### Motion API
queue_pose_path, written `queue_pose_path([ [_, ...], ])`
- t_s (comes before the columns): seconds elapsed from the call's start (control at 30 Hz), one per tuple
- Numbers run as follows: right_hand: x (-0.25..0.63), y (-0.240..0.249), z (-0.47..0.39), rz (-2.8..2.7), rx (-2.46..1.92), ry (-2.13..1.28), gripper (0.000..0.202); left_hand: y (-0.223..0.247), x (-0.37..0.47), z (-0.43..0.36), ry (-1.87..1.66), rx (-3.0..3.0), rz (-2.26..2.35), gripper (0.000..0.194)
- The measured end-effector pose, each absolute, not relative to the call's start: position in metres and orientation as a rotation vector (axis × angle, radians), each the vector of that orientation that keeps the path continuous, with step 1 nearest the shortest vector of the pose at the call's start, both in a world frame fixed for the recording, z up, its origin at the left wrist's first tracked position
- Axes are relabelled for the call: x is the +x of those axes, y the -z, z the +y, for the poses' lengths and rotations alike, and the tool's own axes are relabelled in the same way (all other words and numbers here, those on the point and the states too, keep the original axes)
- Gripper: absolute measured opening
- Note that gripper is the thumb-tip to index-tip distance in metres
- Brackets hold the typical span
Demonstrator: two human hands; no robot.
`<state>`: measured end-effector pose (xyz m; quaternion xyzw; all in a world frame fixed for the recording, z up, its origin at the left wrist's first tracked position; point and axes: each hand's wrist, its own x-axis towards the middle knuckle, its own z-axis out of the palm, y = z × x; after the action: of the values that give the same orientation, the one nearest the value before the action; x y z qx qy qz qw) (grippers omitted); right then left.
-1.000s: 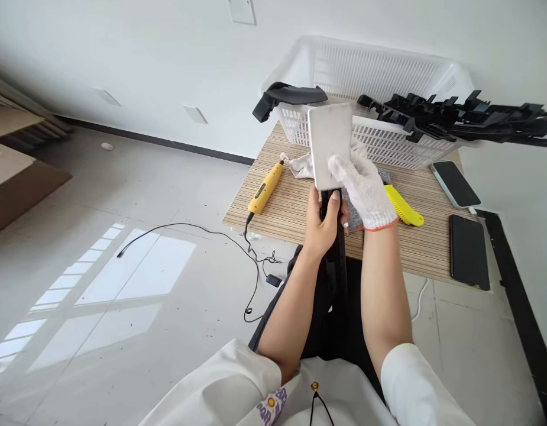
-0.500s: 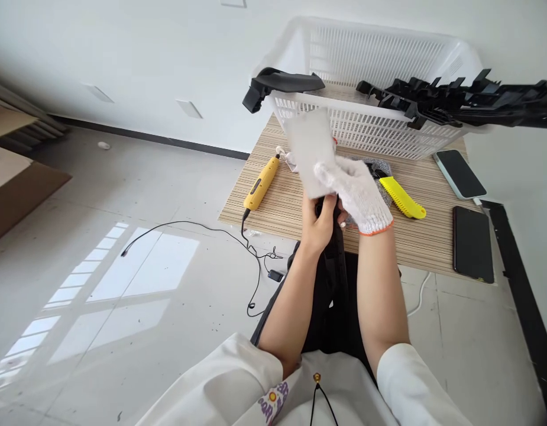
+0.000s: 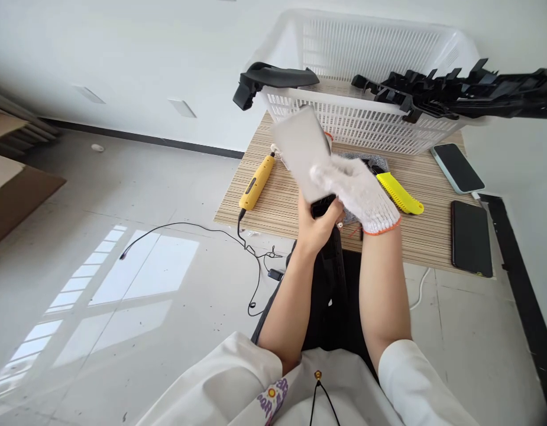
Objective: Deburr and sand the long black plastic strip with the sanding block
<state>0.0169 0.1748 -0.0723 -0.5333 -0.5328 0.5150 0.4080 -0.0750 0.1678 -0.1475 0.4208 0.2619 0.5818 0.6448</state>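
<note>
My left hand, bare, is closed around a long black plastic part that hangs down over my lap. My right hand wears a white knit glove with an orange cuff edge. Between its thumb and fingers it pinches a flat, pale grey rectangular sheet, tilted and slightly blurred. The sheet's lower end is just above my left hand and hides part of its fingers and the top of the black part.
A yellow pen-shaped tool, a yellow comb-like piece and two phones lie on the wood-grain table. Behind stands a white basket with black plastic parts across its rim. A black cable runs over the floor.
The pale sheet has tilted further left at its top, and its lower end has shifted slightly right. My right hand has turned slightly with it. The whole view has shifted a little.
</note>
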Motion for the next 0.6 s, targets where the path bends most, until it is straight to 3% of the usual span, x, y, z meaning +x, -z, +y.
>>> queue_pose_path([
  [0.27, 0.016, 0.077, 0.174, -1.213, -1.383, -1.093, 0.034, 0.148, -0.085, 0.173, -1.178, 1.091, 0.614, 0.045],
  [0.4, 0.030, 0.082, 0.169, -1.387, -1.363, -1.204, 0.027, 0.149, -0.097, 0.180, -0.956, 1.194, 0.518, 0.030],
  [0.6, 0.034, 0.092, 0.163, -1.148, -1.317, -1.049, 0.024, 0.149, -0.101, 0.181, -0.656, 1.191, 0.470, 0.030],
])
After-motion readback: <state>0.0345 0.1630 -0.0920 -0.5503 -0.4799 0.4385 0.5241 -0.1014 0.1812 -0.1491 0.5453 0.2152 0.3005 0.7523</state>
